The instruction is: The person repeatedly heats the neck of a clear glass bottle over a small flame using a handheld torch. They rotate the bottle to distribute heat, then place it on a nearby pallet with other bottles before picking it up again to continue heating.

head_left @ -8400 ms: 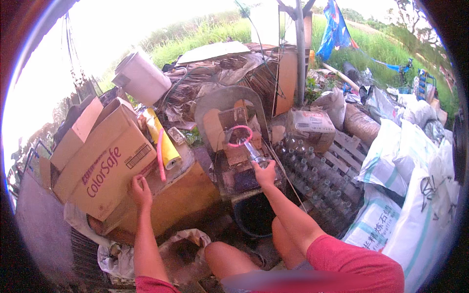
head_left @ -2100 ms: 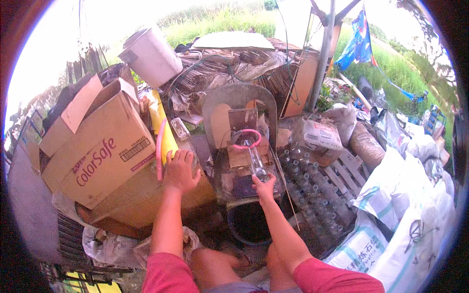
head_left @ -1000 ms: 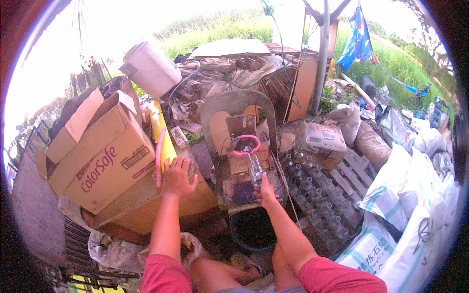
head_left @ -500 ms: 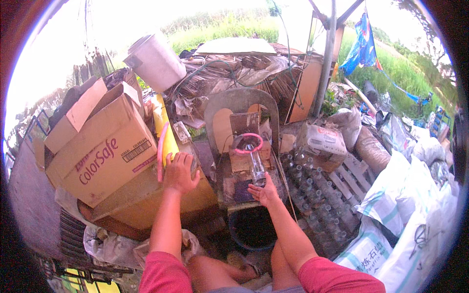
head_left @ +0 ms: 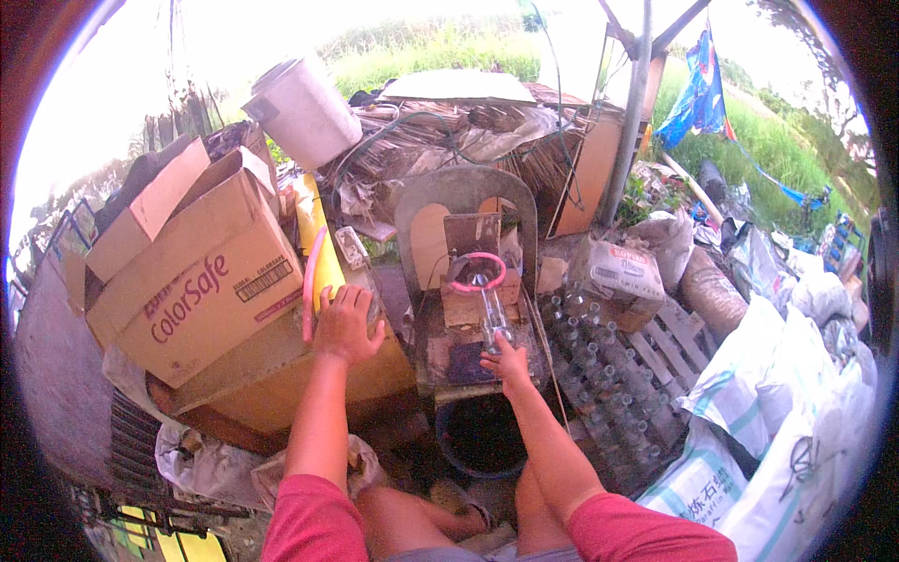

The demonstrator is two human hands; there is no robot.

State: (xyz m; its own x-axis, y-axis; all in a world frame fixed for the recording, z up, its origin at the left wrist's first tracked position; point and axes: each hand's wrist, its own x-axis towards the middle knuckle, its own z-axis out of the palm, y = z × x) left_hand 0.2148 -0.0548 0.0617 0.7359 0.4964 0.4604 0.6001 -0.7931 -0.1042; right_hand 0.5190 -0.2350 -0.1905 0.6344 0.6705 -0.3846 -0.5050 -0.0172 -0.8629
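My left hand (head_left: pixel 345 328) rests with spread, slightly bent fingers on the lower end of a yellow roll (head_left: pixel 316 211) and a clear object beside it, mostly hidden. A pink flexible strip (head_left: pixel 312 272) lies along that roll. My right hand (head_left: pixel 508 361) grips the base of a clear glass bottle (head_left: pixel 492 314) at the middle. The bottle's upper end reaches into a pink ring (head_left: pixel 478 258), which sits by small cardboard pieces on a weathered plastic chair (head_left: pixel 421 192). A dark round tub (head_left: pixel 478 436) is below the chair's front edge.
A large cardboard box (head_left: pixel 169 262) is at left, a white bucket (head_left: pixel 300 117) behind it. Several glass bottles (head_left: pixel 599 365) stand right of the chair by a slatted pallet (head_left: pixel 674 342) and a carton (head_left: pixel 618 281). White sacks (head_left: pixel 730 375) fill the right; a metal post (head_left: pixel 627 140) rises behind.
My left hand has moved from beside the box onto the yellow roll since the oldest frame. My right hand's fingers, loosened under the bottle half a second ago, are closed round its base again.
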